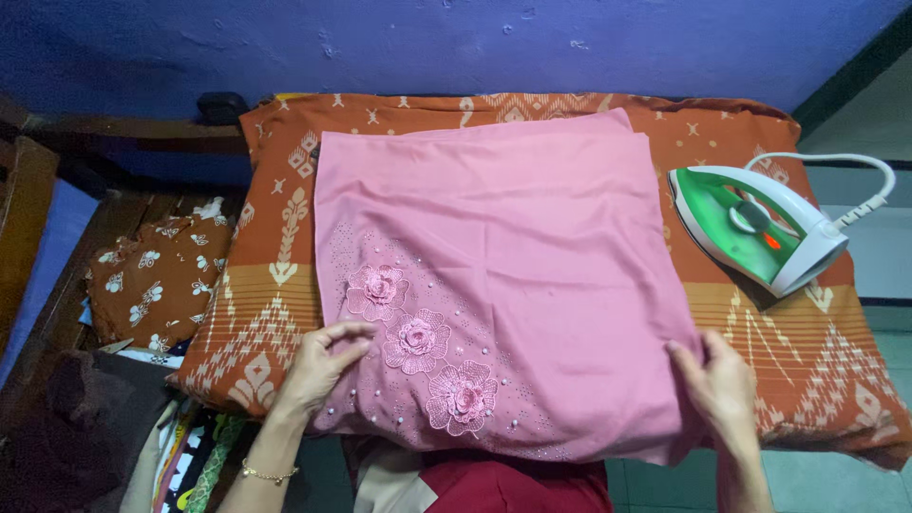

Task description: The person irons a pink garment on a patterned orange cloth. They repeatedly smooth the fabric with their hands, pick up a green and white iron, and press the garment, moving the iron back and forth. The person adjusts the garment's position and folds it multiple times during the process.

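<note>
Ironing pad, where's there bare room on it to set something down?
Bare orange patterned cover shows left of the pink cloth, beside the left hand, and along the near right corner below the iron, past the right hand. The middle is covered by the cloth.

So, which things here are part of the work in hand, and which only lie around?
In use:
- pink cloth with lace flowers, flat on the orange patterned cover
- left hand on the cloth
- right hand at the cloth's edge
- green-and-white iron, resting beside the cloth

Lying about:
- brown flowered fabric
- mixed clothes pile
</note>
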